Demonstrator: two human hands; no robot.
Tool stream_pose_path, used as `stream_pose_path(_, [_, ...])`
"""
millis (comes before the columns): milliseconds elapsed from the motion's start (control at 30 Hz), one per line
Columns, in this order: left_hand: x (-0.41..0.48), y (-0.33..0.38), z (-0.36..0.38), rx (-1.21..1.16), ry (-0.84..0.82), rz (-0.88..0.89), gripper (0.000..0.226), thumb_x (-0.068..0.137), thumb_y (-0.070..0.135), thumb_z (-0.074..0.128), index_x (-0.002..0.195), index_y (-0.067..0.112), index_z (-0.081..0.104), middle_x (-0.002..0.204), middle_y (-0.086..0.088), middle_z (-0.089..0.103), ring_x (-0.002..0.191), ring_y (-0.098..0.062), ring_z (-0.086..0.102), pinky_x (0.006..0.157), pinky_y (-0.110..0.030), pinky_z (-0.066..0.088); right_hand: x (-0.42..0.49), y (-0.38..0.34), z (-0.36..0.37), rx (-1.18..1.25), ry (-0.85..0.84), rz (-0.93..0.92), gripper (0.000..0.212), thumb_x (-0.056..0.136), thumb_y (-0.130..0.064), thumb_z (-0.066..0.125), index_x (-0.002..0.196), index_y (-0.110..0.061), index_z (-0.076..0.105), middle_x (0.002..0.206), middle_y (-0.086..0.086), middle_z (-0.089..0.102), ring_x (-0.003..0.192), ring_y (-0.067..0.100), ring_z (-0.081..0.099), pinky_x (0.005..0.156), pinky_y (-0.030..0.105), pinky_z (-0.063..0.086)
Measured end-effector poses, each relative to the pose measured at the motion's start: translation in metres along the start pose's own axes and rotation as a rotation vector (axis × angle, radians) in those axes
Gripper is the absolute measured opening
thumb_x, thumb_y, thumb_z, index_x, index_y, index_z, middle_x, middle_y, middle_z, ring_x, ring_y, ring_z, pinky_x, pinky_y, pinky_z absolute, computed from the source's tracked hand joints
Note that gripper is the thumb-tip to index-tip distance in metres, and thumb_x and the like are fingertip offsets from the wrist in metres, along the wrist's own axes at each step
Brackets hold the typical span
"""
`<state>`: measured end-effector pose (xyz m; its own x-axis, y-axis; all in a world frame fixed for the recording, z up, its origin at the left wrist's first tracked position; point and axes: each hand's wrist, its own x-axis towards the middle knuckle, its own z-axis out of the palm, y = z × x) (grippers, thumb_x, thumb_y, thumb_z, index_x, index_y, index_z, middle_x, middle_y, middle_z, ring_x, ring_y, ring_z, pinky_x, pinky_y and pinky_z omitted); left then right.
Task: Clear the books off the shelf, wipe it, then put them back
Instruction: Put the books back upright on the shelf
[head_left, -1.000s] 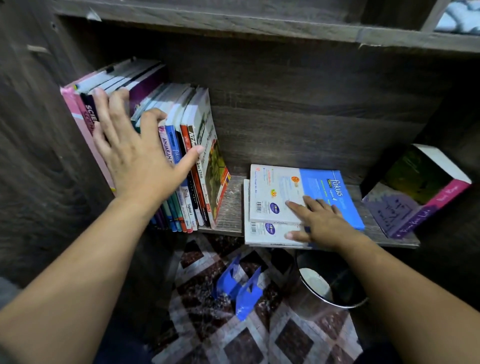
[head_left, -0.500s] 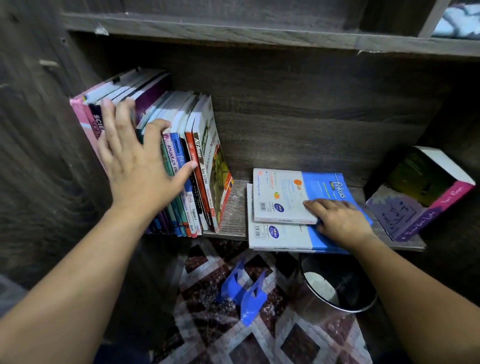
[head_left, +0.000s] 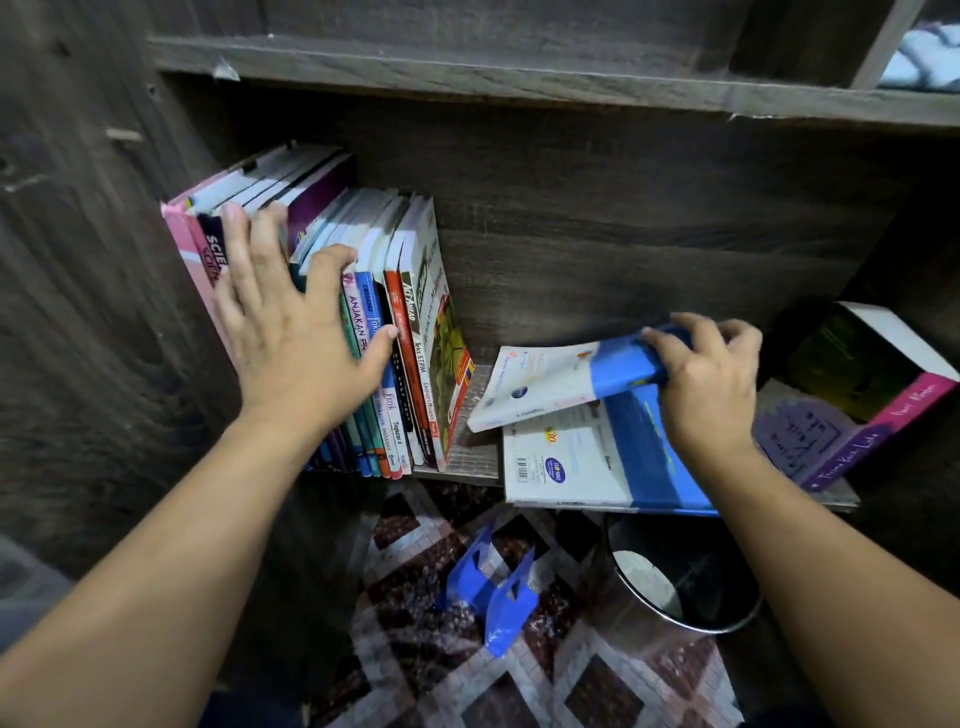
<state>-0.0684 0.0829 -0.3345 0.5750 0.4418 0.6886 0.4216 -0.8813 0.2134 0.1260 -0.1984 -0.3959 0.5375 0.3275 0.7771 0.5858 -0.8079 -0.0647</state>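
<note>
The left hand (head_left: 291, 338) lies spread flat against the row of upright books (head_left: 400, 332) at the shelf's (head_left: 470, 460) left; spines read "Teks STPM", "Fizik". Rightward, the right hand's (head_left: 706, 384) grip pinches the top blue-white book (head_left: 561, 382), tilted above another lying flat

This looks like a room in a home, likely a study corner or bedroom. A dark wood-grain shelf (head_left: 457, 457) is built into a cabinet, and at 9 o'clock it carries a row of school textbooks (head_left: 395, 332) with study-subject titles on their spines; a novel (head_left: 852, 395) leans at 3 o'clock. Below, at 6 o'clock, the floor (head_left: 415, 649) is laid with a patterned brown-and-white covering, where a blue plastic bookend (head_left: 493, 597) and a small round waste bin (head_left: 685, 582) sit, and folded fabric (head_left: 922, 57) shows in a compartment at 1 o'clock.
</note>
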Motion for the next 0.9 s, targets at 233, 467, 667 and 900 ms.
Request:
stream_pose_path(233, [0.001, 0.003, -0.004, -0.029, -0.003, -0.008, 0.064, 0.072, 0.044, 0.077, 0.125, 0.019, 0.049, 0.156, -0.017, 0.011, 0.147, -0.035, -0.007, 0.114, -0.056, 0.007, 0.031, -0.078, 0.011, 0.101, 0.297, -0.321, 0.022, 0.092, -0.009, 0.055, 0.101, -0.005, 0.074, 0.121, 0.020, 0.063, 0.101, 0.032, 0.039, 0.085, 0.042, 0.044])
stream_pose_path(467, [-0.001, -0.006, -0.010, -0.023, -0.039, 0.040, 0.071, 0.069, 0.043, 0.080, 0.130, 0.024, 0.049, 0.157, -0.014, 0.012, 0.147, -0.032, -0.005, 0.113, -0.059, 0.010, 0.021, -0.135, -0.002, 0.466, -0.182, -0.412, 0.069, 0.086, 0.000, 0.042, 0.147, -0.033, 0.035, 0.159, 0.009, -0.016, 0.146, 0.035, 0.015, 0.081, 0.031, 0.048])
stream_pose_path(667, [-0.002, -0.017, -0.018, -0.025, -0.098, 0.080, 0.078, 0.068, 0.041, 0.081, 0.137, 0.027, 0.047, 0.158, -0.011, 0.009, 0.148, -0.029, -0.006, 0.112, -0.063, 0.014, -0.020, -0.153, 0.011, 0.719, -0.637, -0.155, 0.089, 0.092, -0.013, 0.044, 0.146, -0.050, -0.017, 0.156, 0.008, 0.030, 0.115, 0.033, 0.057, 0.088, 0.046, 0.051])
stream_pose_path(900, [-0.003, -0.014, -0.017, -0.034, -0.100, 0.064, 0.076, 0.071, 0.035, 0.081, 0.138, 0.028, 0.045, 0.159, -0.011, 0.006, 0.147, -0.027, -0.010, 0.114, -0.056, 0.007, -0.038, -0.174, 0.034, 0.701, -0.747, 0.075, 0.087, 0.096, -0.020, 0.055, 0.152, -0.039, -0.009, 0.124, 0.012, 0.063, 0.108, 0.029, 0.061, 0.096, 0.045, 0.047])
